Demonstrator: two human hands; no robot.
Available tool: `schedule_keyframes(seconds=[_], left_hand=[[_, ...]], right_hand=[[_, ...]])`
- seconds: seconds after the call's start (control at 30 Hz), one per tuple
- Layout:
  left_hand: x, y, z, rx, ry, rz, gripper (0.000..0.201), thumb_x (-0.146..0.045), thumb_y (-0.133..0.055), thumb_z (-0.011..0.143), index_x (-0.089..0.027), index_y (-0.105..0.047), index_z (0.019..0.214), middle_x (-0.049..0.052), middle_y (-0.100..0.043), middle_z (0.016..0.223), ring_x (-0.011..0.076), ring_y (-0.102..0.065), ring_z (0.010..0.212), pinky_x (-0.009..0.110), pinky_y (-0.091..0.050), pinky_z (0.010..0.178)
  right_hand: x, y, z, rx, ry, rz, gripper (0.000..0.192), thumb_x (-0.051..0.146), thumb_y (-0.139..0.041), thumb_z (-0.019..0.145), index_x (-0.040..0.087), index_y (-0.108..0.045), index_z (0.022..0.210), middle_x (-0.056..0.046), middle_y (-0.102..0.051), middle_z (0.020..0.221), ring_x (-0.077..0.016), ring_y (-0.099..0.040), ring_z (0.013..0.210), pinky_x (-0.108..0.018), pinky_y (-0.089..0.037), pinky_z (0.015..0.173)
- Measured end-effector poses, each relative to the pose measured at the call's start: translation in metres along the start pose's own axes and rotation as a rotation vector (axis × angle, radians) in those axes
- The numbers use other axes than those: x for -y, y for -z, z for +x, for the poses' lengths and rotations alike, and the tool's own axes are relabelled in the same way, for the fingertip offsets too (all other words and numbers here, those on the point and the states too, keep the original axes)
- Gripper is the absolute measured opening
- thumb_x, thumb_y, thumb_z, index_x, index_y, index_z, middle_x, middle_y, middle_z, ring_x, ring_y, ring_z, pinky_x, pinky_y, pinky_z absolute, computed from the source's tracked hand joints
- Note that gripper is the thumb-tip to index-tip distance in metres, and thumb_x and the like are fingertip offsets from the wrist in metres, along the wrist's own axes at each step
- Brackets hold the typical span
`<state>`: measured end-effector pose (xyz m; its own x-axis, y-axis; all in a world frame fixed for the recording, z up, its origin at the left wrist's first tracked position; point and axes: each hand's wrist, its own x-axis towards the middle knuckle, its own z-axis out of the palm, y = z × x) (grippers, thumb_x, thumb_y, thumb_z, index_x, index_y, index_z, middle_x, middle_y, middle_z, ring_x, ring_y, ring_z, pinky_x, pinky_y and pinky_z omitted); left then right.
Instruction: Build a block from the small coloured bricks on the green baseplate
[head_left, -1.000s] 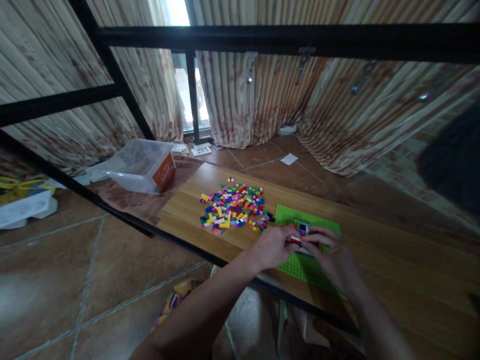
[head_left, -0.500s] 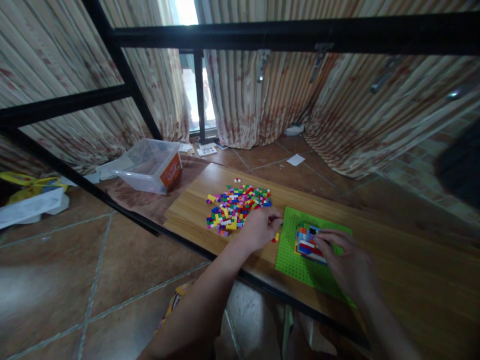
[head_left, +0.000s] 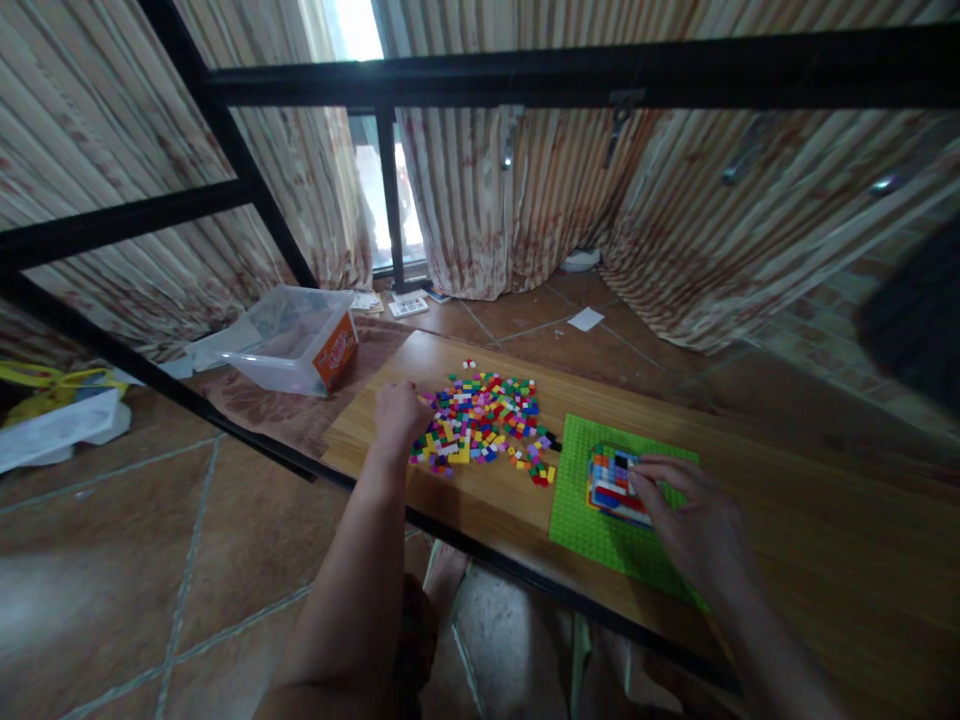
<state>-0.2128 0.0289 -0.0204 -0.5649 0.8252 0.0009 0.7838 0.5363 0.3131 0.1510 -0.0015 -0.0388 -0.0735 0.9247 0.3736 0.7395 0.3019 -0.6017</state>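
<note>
My left hand (head_left: 396, 408) sits at the left edge of the heap of small multicoloured plastic bricks (head_left: 484, 425), centre of frame, fingers curled down onto the pieces. Can't tell whether it's got a brick pinched or is just touching, since the fingertips are hidden under the knuckles. My right hand (head_left: 694, 525), lower right, lies loosely open w/ fingertips resting on the right side of the small flat multicoloured brick build (head_left: 613, 482); it grips nothing, just steadies. That build sits pressed onto the bright green studded baseplate (head_left: 592, 525), which lies on the light wooden worktop (head_left: 825, 540) just right of the heap.

Risks as I judge them:
- Heap is dense and the bricks tiny, so a curled-finger grab could drag neighbours along and scatter them. A few strays (head_left: 541, 472) already lie between heap and baseplate.
- Baseplate's near corner is close to the worktop's front edge and looks unfixed; a hard push from the right hand could slide or tip it off.
- Left forearm crosses the front edge near the heap, so a sweep back could knock bricks to the tiled floor (head_left: 150, 560).
- Clear plastic tub w/ orange label (head_left: 289, 338), upper left, is down on the floor, well apart, so it catches nothing.
</note>
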Motion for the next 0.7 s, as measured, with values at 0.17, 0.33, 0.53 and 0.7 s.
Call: schedule_keyframes(seconds=[0.17,0.33,0.53,0.7], left_hand=[[0.0,-0.005,0.001,0.049,-0.04,0.021,0.035,-0.018,-0.057,0.077,-0.01,-0.07,0.109,0.021,-0.068,0.117,0.0311,-0.062,0.111,0.035,-0.047,0.091],[-0.001,-0.004,0.001,0.075,-0.077,-0.023,0.032,-0.02,-0.059,0.075,-0.012,-0.071,0.103,0.021,-0.07,0.111,0.032,-0.065,0.104,0.036,-0.049,0.086],[-0.01,0.013,-0.013,0.05,-0.114,-0.26,0.036,-0.021,-0.06,0.074,-0.012,-0.068,0.108,0.013,-0.072,0.097,0.0268,-0.066,0.092,0.035,-0.05,0.08],[-0.036,0.012,-0.051,0.37,-0.41,-0.932,0.035,-0.023,-0.069,0.069,-0.015,-0.065,0.102,0.003,-0.068,0.087,0.0156,-0.063,0.076,0.026,-0.05,0.07]], right_hand=[[0.004,0.0,0.001,0.003,-0.021,0.021,0.037,0.054,-0.054,0.085,0.023,-0.073,0.081,-0.009,-0.071,0.101,-0.0267,-0.066,0.094,-0.045,-0.049,0.088],[0.009,0.0,0.001,-0.001,-0.021,0.044,0.035,0.053,-0.055,0.086,0.024,-0.073,0.08,-0.009,-0.072,0.099,-0.0267,-0.066,0.093,-0.044,-0.049,0.086],[0.011,0.001,0.001,-0.001,-0.029,0.044,0.032,0.05,-0.056,0.087,0.024,-0.073,0.081,-0.008,-0.072,0.101,-0.026,-0.065,0.095,-0.043,-0.048,0.089],[0.022,-0.002,0.001,-0.034,-0.045,0.113,0.028,0.046,-0.057,0.088,0.023,-0.073,0.085,-0.008,-0.072,0.1,-0.0254,-0.064,0.097,-0.043,-0.047,0.092]])
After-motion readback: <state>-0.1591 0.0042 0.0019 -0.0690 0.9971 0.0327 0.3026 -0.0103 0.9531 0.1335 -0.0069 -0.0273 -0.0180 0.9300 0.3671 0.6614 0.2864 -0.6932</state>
